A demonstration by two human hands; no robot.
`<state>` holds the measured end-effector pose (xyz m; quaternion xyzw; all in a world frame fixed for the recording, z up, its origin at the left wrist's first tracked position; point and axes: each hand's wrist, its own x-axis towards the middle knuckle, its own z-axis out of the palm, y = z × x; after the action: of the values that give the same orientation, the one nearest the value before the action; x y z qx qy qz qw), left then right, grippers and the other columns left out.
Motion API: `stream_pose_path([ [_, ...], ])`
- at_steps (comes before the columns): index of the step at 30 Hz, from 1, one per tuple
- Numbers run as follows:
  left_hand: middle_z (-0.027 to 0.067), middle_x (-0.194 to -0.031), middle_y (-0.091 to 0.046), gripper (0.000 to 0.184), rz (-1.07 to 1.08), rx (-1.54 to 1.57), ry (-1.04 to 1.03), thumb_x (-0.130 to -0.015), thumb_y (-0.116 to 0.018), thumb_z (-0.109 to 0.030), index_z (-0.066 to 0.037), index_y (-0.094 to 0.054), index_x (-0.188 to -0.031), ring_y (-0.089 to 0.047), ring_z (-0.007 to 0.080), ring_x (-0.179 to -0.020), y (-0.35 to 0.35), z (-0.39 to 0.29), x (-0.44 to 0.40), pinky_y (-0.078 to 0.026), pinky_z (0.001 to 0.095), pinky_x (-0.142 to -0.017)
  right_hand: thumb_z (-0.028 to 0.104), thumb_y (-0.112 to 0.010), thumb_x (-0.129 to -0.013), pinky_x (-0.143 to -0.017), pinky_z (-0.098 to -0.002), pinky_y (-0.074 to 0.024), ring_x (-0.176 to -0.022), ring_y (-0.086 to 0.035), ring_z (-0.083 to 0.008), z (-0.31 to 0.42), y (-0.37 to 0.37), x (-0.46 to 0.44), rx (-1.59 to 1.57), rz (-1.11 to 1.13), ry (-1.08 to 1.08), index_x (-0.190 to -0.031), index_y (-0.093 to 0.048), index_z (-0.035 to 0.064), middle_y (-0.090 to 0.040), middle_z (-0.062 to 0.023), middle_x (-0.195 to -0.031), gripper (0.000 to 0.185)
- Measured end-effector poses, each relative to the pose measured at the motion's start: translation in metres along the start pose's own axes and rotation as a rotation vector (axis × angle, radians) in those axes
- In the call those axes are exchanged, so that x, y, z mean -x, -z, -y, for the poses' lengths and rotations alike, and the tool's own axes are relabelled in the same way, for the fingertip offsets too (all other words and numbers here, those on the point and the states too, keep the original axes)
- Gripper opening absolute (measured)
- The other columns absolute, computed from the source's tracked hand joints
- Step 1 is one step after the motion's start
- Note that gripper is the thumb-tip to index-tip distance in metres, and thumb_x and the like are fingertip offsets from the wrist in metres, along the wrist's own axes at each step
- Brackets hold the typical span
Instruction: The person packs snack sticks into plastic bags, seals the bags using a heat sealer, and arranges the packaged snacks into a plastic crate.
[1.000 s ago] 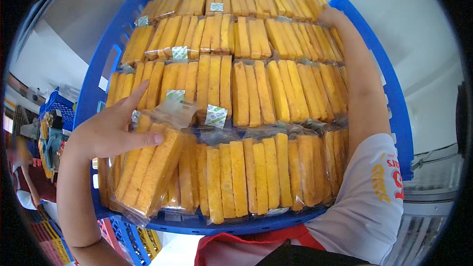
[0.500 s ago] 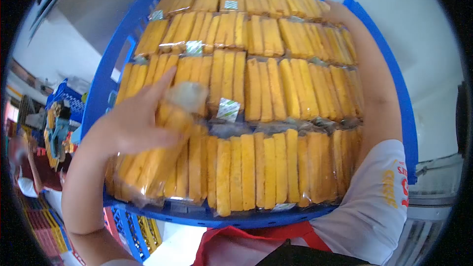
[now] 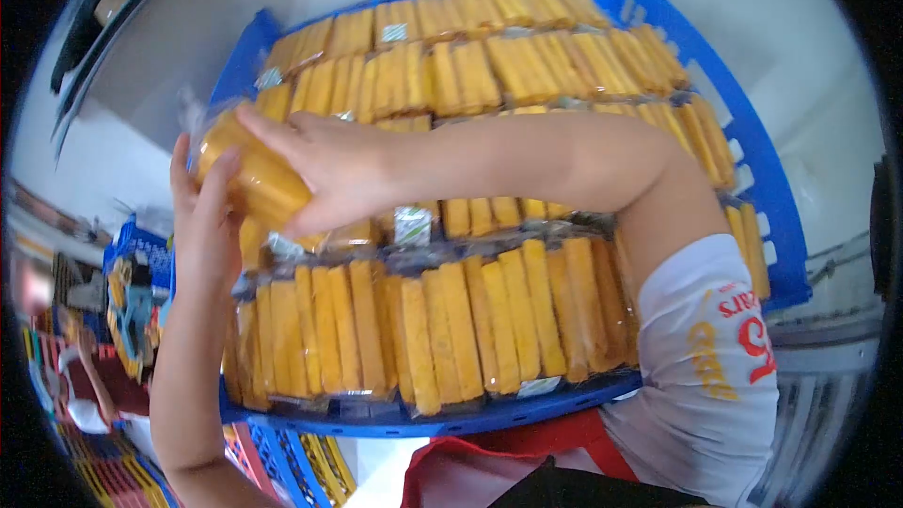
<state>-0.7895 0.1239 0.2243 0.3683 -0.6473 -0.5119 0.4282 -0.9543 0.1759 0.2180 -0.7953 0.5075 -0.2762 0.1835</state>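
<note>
A clear bag of yellow sticks (image 3: 252,174) is held between both hands above the left side of the blue crate (image 3: 752,165). My left hand (image 3: 209,212) grips it from the left and below, its fingers up against the wrapper. From the right, my right hand (image 3: 324,165) wraps round the same bag, its arm stretched across the crate. Under the hands, bagged yellow sticks (image 3: 442,334) stand in rows. Some bags carry a small green and white label (image 3: 412,226).
At the far left a person in a dark red top (image 3: 111,378) is beside a blue basket (image 3: 149,254). Coloured crates (image 3: 282,456) lie below the near left edge. A pale wall rises behind the crate.
My right hand has come from the far right corner across to the left and taken hold of the bag. My left hand has lifted that bag from the front row towards the back left.
</note>
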Motion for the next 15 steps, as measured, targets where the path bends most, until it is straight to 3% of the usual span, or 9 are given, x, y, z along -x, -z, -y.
stream_pose_path([
  [4, 0.0151, -0.125, -0.03, 0.069, 0.005, 0.02, -0.012, -0.079, -0.052, -0.026, -0.01, -0.013, -0.133, -0.034, 0.0217, -0.113, -0.009, -0.009, 0.005, -0.032, 0.0366, -0.087, 0.024, -0.066, -0.065, -0.076, -0.0385, -0.0431, -0.087, -0.053, -0.0341, -0.016, 0.012, 0.005, -0.128, 0.027, -0.027, -0.132, -0.009, 0.0024, -0.053, -0.0232, -0.094, 0.09],
  [6, 0.0152, -0.13, -0.026, 0.067, 0.069, -0.033, -0.034, -0.08, -0.049, -0.032, -0.011, -0.014, -0.133, -0.03, 0.0235, -0.118, -0.001, -0.005, 0.002, -0.029, 0.0363, -0.092, 0.025, -0.064, -0.068, -0.077, -0.0402, -0.0426, -0.087, -0.053, -0.0333, -0.058, 0.015, -0.003, 0.26, -0.496, 0.483, -0.132, -0.016, 0.0075, -0.052, -0.022, -0.095, 0.082],
  [8, 0.0144, -0.134, -0.021, 0.069, 0.017, -0.372, -0.183, -0.079, -0.048, -0.037, -0.01, -0.016, -0.133, -0.024, 0.026, -0.123, 0.001, -0.008, -0.001, -0.024, 0.0381, -0.097, 0.027, -0.062, -0.07, -0.08, -0.0422, -0.041, -0.091, -0.051, -0.0342, -0.079, 0.061, -0.001, 0.498, -0.47, 0.13, -0.13, -0.024, 0.0106, -0.053, -0.0204, -0.098, 0.073],
  [9, 0.0144, -0.136, -0.02, 0.07, -0.015, -0.447, -0.211, -0.077, -0.048, -0.042, -0.009, -0.021, -0.132, -0.019, 0.0282, -0.126, 0.007, -0.004, -0.007, -0.017, 0.0389, -0.101, 0.032, -0.06, -0.07, -0.085, -0.0422, -0.0381, -0.098, -0.048, -0.0343, -0.105, 0.085, 0.009, 0.566, -0.573, 0.12, -0.127, -0.029, 0.0096, -0.052, -0.0188, -0.103, 0.069],
  [10, 0.0144, -0.136, -0.02, 0.07, -0.025, -0.439, -0.2, -0.077, -0.048, -0.042, -0.009, -0.021, -0.132, -0.019, 0.0282, -0.126, 0.01, -0.004, -0.009, -0.017, 0.0389, -0.101, 0.036, -0.064, -0.067, -0.084, -0.0431, -0.039, -0.101, -0.047, -0.0346, -0.139, 0.112, 0.011, 0.56, -0.638, 0.023, -0.12, -0.039, 0.0089, -0.053, -0.0214, -0.103, 0.064],
  [12, 0.0169, -0.134, -0.024, 0.071, 0.004, -0.429, -0.165, -0.075, -0.049, -0.045, -0.008, -0.025, -0.131, -0.019, 0.0294, -0.126, 0.016, -0.008, -0.013, -0.017, 0.0389, -0.101, 0.014, -0.054, -0.075, -0.069, -0.0412, -0.0401, -0.081, -0.051, -0.0313, -0.208, 0.166, 0.037, 0.539, -0.917, -0.087, -0.106, -0.047, 0.0014, -0.051, -0.0216, -0.094, 0.034],
  [13, 0.0176, -0.132, -0.027, 0.069, -0.018, -0.449, -0.201, -0.075, -0.05, -0.047, -0.008, -0.03, -0.128, -0.021, 0.0296, -0.125, 0.019, -0.006, -0.016, -0.019, 0.0399, -0.1, 0.016, -0.056, -0.072, -0.072, -0.0423, -0.04, -0.083, -0.051, -0.0336, -0.228, 0.185, 0.059, 0.78, -1.068, -0.134, -0.104, -0.048, 0.0018, -0.052, -0.0217, -0.093, 0.036],
  [14, 0.0176, -0.132, -0.027, 0.069, -0.034, -0.441, -0.192, -0.075, -0.05, -0.047, -0.008, -0.03, -0.128, -0.021, 0.0296, -0.125, 0.021, -0.004, -0.018, -0.019, 0.0399, -0.1, 0.015, -0.059, -0.069, -0.074, -0.0439, -0.0404, -0.086, -0.05, -0.0355, -0.244, 0.2, 0.083, 0.925, -1.124, -0.355, -0.111, -0.045, 0.0042, -0.052, -0.0214, -0.093, 0.045],
  [15, 0.0173, -0.133, -0.026, 0.068, -0.048, -0.539, -0.232, -0.075, -0.05, -0.047, -0.008, -0.031, -0.128, -0.021, 0.0293, -0.125, 0.023, -0.003, -0.019, -0.02, 0.04, -0.1, 0.014, -0.058, -0.069, -0.076, -0.0442, -0.0405, -0.089, -0.05, -0.035, -0.249, 0.208, 0.1, 0.887, -1.152, -0.434, -0.116, -0.041, 0.0066, -0.051, -0.0216, -0.095, 0.05],
])
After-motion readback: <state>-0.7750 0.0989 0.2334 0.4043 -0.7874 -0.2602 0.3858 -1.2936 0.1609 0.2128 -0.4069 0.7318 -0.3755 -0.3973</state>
